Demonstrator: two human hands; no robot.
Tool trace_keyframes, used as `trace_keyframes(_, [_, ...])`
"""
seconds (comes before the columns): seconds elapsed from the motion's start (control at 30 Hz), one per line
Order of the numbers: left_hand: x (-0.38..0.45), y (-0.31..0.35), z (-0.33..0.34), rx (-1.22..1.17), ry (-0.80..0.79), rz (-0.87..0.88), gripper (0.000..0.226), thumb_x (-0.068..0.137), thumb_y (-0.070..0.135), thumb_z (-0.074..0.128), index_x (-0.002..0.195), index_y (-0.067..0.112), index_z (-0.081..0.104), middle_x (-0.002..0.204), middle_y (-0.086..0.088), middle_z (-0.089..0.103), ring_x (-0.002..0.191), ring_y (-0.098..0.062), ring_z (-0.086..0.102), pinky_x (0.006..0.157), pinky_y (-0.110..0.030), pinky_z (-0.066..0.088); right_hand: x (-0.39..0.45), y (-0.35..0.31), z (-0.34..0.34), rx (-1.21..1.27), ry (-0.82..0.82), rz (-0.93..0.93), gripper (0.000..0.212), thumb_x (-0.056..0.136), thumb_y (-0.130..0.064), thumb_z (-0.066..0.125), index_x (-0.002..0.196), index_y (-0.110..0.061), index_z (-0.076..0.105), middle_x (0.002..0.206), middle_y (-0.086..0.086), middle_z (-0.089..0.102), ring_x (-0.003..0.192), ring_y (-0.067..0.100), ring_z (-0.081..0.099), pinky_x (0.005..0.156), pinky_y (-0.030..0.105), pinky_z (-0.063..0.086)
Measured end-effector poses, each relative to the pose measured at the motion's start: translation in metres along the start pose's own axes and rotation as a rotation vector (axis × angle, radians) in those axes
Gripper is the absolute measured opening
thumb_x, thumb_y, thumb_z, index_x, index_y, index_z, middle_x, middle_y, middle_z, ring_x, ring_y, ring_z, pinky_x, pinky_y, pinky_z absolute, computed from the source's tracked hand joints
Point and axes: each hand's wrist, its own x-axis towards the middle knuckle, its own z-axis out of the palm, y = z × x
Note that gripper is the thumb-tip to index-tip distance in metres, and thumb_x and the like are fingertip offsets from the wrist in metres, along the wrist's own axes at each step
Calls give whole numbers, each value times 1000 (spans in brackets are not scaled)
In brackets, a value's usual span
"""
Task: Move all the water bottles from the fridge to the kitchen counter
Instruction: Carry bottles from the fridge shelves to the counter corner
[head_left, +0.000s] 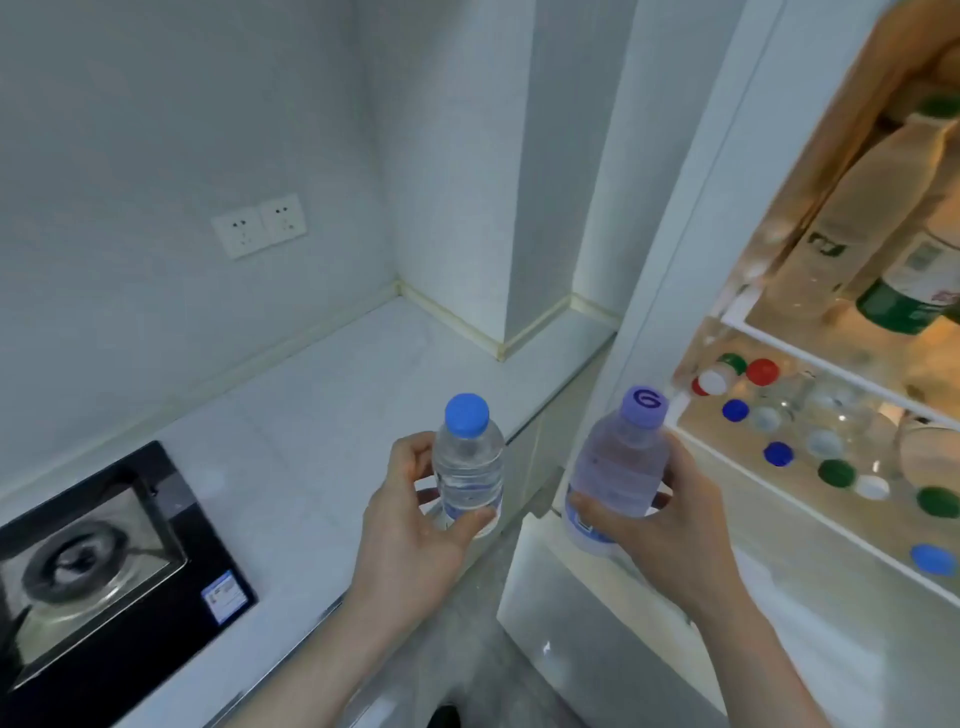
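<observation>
Gripping a bottle (468, 467) in your left hand (410, 525) and another (618, 467) in your right (670, 535), you risk clipping the counter (322, 415) edge and tipping one.

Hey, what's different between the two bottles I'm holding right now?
The left hand grips a bottle with a plain blue cap and clear body; the right hand grips a bottle with a purple cap bearing a letter-like mark and a purplish tint. The purple-capped bottle looks larger and leans left; the blue-capped bottle stands nearly upright. Both are capped, see-through plastic bottles, each gripped near its lower half.
</observation>
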Motion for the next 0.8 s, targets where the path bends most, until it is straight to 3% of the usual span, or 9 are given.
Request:
trace_keyframes(0.1, [-31,-13,-32,51,135,-61,67,74,17,91,120,37,47,113,27,67,106,-1,65,87,-15,52,-4,2,28,50,-127,-19,61,67,-13,96,105,-47,63,101,-17,72,92,11,69,78,32,56])
trace_keyframes(0.23, [-80,-23,-79,96,284,-132,68,73,13,91,122,33,48,111,23,69,107,-1,64,88,-12,49,-16,-12,72,93,-343,-20,51,67,-14,96,102,-34,64,90,-14,72,77,7,67,65,18,54])
trace_keyframes(0.4, [-148,-38,-146,165,512,-199,68,71,11,92,121,27,51,108,22,71,104,0,66,85,-6,44,-43,-60,152,81,-592,-184,57,63,-27,99,107,-38,63,98,-18,73,90,8,70,74,19,55])
trace_keyframes(0.57, [-222,-56,-214,204,733,-273,69,70,10,91,121,30,49,107,21,71,104,-3,67,85,-16,52,-93,-116,230,120,-831,-294,55,65,-22,98,106,-37,66,98,-14,75,89,10,72,77,17,56])
trace_keyframes(0.8, [-342,-73,-317,230,960,-361,71,70,16,92,122,34,48,109,29,68,104,0,65,88,-22,52,-206,-194,331,163,-1069,-401,59,66,-19,97,111,-39,67,101,-15,75,91,9,73,79,28,60])
